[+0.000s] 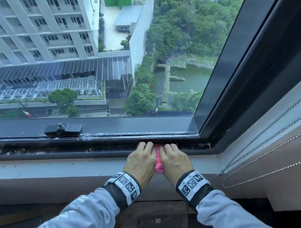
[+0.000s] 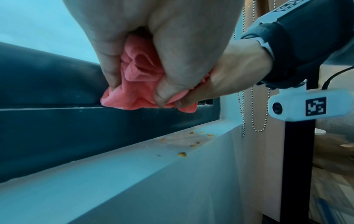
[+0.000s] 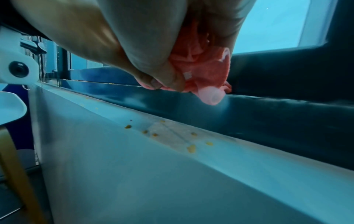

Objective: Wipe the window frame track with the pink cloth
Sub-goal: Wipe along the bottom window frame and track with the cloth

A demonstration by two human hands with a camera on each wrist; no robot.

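Both the left hand (image 1: 140,163) and the right hand (image 1: 175,162) grip the bunched pink cloth (image 1: 159,165), fingers (image 2: 107,71) curled around it, pressing it into the window track (image 1: 103,147), presumably for firmer scrubbing pressure.

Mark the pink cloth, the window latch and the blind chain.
pink cloth (image 1: 158,165): head view, on the bunched fold showing between the two hands.
window latch (image 1: 64,129): head view, on the middle of its black body.
blind chain (image 1: 276,122): head view, on a strand mid-way along its run.
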